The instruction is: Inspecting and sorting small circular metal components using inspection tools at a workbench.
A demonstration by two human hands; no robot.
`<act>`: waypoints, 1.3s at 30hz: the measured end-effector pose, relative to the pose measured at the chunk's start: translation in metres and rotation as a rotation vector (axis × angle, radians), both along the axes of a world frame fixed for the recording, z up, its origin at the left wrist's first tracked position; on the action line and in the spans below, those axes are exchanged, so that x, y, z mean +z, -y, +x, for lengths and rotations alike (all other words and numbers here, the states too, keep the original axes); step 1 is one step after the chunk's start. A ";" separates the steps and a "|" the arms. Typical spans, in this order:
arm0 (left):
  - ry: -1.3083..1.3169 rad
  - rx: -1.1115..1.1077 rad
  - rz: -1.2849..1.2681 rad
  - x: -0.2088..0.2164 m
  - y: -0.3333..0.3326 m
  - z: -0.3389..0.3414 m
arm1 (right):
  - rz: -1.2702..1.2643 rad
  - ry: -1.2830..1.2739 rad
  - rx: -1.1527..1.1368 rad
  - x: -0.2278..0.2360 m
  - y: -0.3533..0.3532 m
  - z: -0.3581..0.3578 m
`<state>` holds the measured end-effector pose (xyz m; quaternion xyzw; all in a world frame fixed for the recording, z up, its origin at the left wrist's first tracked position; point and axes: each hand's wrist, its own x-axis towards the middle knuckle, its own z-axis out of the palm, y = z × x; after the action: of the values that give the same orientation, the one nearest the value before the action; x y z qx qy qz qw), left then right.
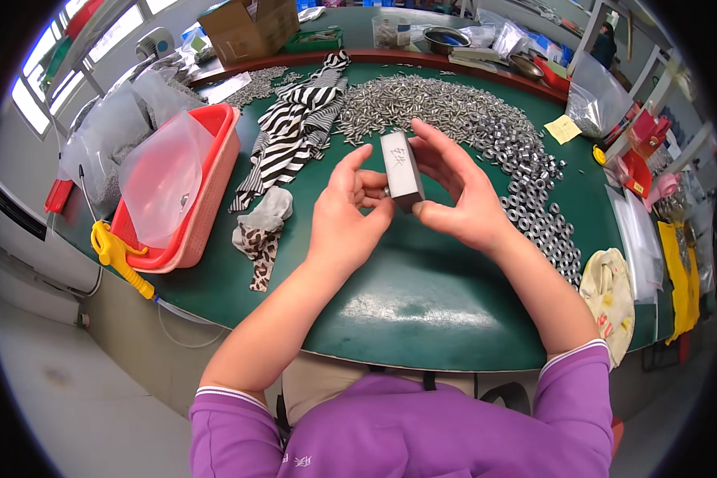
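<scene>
- At the left of the frame, a yellow air gun hangs beside the red basket, over which a translucent plastic bag lies.
- Left of centre, a black-and-white striped cloth stretches across the green worktop; below it lies a smaller grey and leopard-print cloth.
- At the centre, the left hand has its fingers curled, fingertips just beside the block; whether they pinch something small there I cannot tell.
- The grey block, dark handwriting on its pale face, is tilted above the worktop between both hands.
- At upper centre, small metal pins spread in a broad heap.
- Right of centre, the right hand grips the block, thumb at its lower corner, the other fingers behind.
- Farther right, metal rings curve down the worktop.
- A yellow note lies at upper right, a cream cloth at lower right.
</scene>
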<state>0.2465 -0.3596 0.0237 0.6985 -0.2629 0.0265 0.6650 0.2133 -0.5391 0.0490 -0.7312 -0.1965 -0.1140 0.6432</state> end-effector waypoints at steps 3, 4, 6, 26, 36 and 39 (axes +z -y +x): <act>-0.126 0.049 -0.114 0.011 -0.005 0.006 | -0.037 0.009 0.035 0.003 -0.010 -0.009; -0.113 0.055 -0.121 0.009 -0.006 0.007 | -0.079 0.045 0.026 0.004 -0.013 -0.008; -0.005 0.015 -0.066 0.003 -0.005 0.007 | 0.020 0.029 0.002 0.001 -0.010 -0.002; 0.024 -0.064 -0.107 0.003 -0.003 0.001 | -0.702 0.472 -0.469 0.025 0.004 -0.007; 0.021 -0.029 -0.149 0.003 -0.004 0.004 | -0.657 0.305 -0.455 0.020 -0.003 -0.012; -0.039 -0.058 -0.179 0.007 -0.003 0.002 | -0.828 0.365 -0.643 0.014 0.010 -0.003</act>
<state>0.2486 -0.3561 0.0302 0.6287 -0.2666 0.0170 0.7303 0.2099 -0.5494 0.0627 -0.9144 -0.0999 -0.3428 0.1905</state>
